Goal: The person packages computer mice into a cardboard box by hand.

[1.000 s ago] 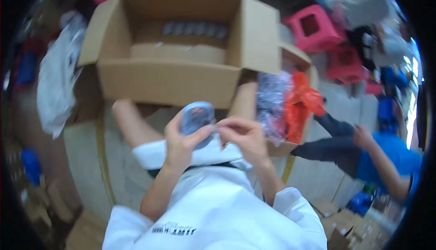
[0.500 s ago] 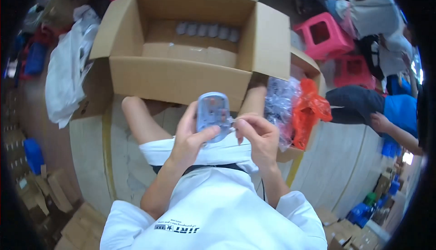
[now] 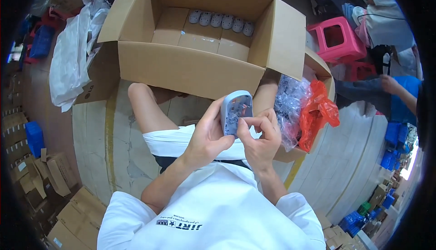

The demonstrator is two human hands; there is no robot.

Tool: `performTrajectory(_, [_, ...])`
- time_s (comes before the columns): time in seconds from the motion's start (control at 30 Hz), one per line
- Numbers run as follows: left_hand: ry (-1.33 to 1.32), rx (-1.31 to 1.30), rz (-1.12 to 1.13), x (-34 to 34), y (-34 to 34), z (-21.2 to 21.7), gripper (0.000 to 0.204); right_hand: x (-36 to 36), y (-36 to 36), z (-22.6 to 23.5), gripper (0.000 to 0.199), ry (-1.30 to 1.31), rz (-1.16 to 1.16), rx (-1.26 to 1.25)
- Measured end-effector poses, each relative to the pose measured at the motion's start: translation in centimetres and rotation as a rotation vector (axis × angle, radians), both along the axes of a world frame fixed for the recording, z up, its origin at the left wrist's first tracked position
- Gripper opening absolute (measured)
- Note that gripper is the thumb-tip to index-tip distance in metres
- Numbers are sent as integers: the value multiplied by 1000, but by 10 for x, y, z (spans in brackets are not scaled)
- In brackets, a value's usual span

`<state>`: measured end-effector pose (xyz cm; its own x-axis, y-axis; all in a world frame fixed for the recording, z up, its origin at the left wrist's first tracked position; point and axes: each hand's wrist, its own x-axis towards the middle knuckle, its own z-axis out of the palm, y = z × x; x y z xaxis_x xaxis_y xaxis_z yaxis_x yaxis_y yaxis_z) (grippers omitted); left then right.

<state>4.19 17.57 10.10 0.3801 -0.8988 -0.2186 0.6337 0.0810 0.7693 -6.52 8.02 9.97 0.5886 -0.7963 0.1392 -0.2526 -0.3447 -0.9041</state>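
Note:
A grey-blue oval plastic housing, hollow side showing with fine moulded parts inside, is held up over my lap. My left hand grips it by its left side and lower end, thumb at the bottom. My right hand is closed in a pinch at the housing's lower right edge; whatever lies between the fingertips is hidden. Beyond my hands stands an open cardboard box. Inside, a row of several similar grey housings lies on its bottom.
Right of the box, a second carton holds clear plastic wrap and a red plastic bag. Pink stools and another person are farther right. A white plastic sheet drapes at the left.
The housing has moved right and tilted, so its side wall shows more. My right fingers have gone from a small pale piece beside it to its edge. The whole view has shifted slightly.

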Motion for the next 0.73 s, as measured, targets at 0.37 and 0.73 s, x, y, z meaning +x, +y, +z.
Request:
performTrajectory(0.37, [-292, 105, 69, -10, -3, 1, 59, 2, 0, 7, 7, 24, 7, -3])
performTrajectory(0.73, [-587, 256, 300, -17, -5, 0, 32, -2, 5, 8, 7, -145, -25, 87])
